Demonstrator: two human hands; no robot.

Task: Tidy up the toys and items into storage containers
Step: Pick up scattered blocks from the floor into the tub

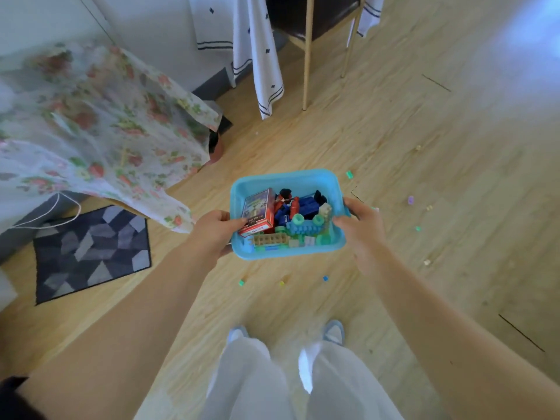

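Observation:
A light blue plastic bin (pixel 288 177) is held above the wooden floor, in front of me. My left hand (pixel 213 230) grips its left rim, thumb inside against a red card box (pixel 257 212). My right hand (pixel 362 230) grips the right rim. Inside lie blue, red and green building blocks (pixel 298 227) and a beige brick piece (pixel 268 239). Several small loose blocks are scattered on the floor: a green one (pixel 241 282), a yellow one (pixel 281 283), a blue one (pixel 325 278), others to the right (pixel 410 200).
A floral cloth (pixel 100 125) drapes over furniture at the left, with a dark patchwork mat (pixel 91 253) below it. A chair with thin wooden legs (pixel 307 56) and hanging white cloths (pixel 260 62) stand at the back. My legs and shoes (pixel 333 331) are below.

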